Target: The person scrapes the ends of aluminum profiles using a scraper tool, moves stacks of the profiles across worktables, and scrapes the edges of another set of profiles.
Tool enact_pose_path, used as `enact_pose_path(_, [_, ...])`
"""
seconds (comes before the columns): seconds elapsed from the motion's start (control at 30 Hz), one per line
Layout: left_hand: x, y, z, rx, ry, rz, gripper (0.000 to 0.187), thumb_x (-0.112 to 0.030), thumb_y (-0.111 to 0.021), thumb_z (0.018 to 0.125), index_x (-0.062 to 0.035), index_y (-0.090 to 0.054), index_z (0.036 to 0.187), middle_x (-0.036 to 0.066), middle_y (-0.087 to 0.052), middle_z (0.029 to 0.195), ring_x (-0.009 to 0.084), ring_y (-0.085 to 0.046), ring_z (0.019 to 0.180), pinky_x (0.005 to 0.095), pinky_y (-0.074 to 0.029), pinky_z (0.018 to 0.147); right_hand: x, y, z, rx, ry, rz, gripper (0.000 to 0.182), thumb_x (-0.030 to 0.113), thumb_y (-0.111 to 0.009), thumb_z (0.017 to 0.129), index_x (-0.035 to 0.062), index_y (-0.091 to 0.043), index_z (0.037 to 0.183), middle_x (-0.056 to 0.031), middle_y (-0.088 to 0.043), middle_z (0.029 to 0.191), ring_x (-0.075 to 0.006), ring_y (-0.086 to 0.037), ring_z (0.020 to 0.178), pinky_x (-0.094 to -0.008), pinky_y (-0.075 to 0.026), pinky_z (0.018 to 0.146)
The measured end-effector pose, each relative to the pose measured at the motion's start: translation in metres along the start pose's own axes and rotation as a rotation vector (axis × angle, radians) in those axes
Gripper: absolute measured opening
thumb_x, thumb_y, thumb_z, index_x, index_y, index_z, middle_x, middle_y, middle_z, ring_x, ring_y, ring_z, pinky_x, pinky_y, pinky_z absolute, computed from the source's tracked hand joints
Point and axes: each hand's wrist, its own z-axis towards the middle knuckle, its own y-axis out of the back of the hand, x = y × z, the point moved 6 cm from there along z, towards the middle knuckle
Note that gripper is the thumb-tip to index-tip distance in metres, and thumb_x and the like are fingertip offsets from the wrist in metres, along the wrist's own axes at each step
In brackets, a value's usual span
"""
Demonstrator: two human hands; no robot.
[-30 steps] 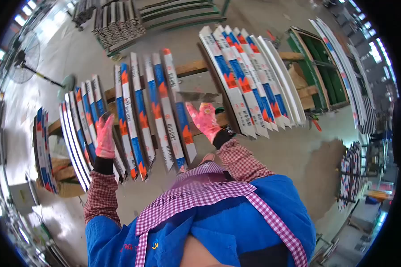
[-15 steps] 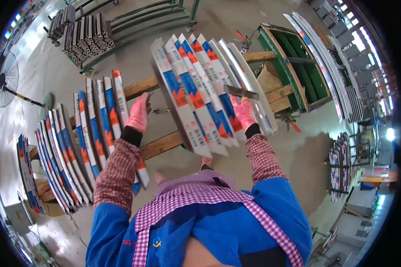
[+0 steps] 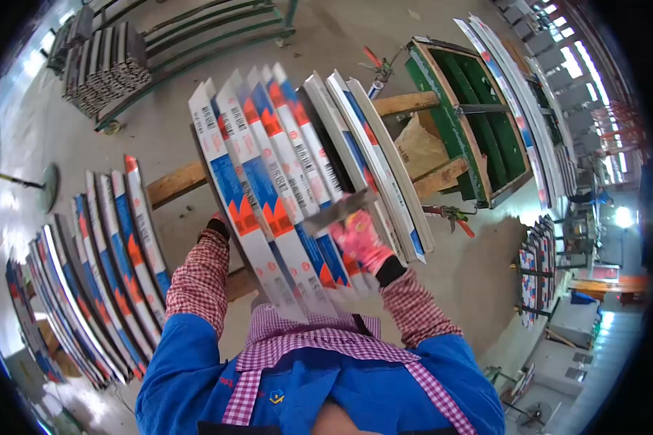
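Several long, white-faced strips [image 3: 267, 210] with blue and orange printing stand side by side in front of me, leaning left and slightly blurred. My right hand [image 3: 363, 243], in a pink patterned glove, is closed on a flat metal blade [image 3: 339, 210] that lies across the strips' faces. At the outer side of the leftmost strip is my left hand [image 3: 218, 222]; only a bit of its pink glove shows, and the fingers are hidden. More plain-edged strips [image 3: 381, 159] stand just right of the printed ones.
Wooden beams [image 3: 175, 184] run beneath the strips. Another row of printed strips [image 3: 127, 239] stands at left. A green metal frame [image 3: 479, 123] is at right, with red-handled clamps [image 3: 450, 214] near it. Grey profiles [image 3: 105, 69] are stacked on a rack at far left.
The printed strips have shifted left and toward me. My right hand has moved left and nearer with the blade. My left hand, earlier open and apart, is now against the leftmost strip.
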Motion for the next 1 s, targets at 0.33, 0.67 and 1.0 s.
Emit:
enact_pose_path(0.33, [0.035,0.029,0.05,-0.017,0.126,0.003,0.044,-0.044,-0.042,0.093,-0.009,-0.057,0.116,0.009,-0.064,0.109,0.0214,-0.062,0.094,0.0351,-0.05,0.082,0.018,-0.032,0.003,0.024,-0.066,0.233,0.045,0.018,-0.061,0.082,0.0046,-0.044,0.121,-0.0131,-0.048,0.113,-0.0274,-0.047,0.108,-0.0368,-0.036,0.095])
enact_pose_path(0.67, [0.002,0.012,-0.003,-0.075,0.045,0.064,0.045,-0.044,-0.041,0.094,-0.0088,-0.055,0.118,0.01,-0.062,0.111,0.0208,-0.061,0.098,0.0337,-0.048,0.086,0.019,-0.051,-0.005,-0.103,-0.006,0.324,0.044,0.02,-0.059,0.083,0.0018,-0.044,0.12,-0.0155,-0.052,0.113,-0.031,-0.048,0.114,-0.0381,-0.036,0.098])
enact_pose_path(1.0, [-0.09,-0.055,-0.198,-0.312,-0.204,0.246,0.045,-0.043,-0.04,0.095,-0.0087,-0.054,0.12,0.011,-0.061,0.114,0.0202,-0.059,0.102,0.0322,-0.046,0.089,0.103,-0.081,0.005,-0.105,0.363,0.251,0.039,0.014,-0.051,0.089,0.0059,-0.048,0.127,-0.0155,-0.059,0.088,-0.0338,-0.057,0.076,-0.0399,-0.048,0.068])
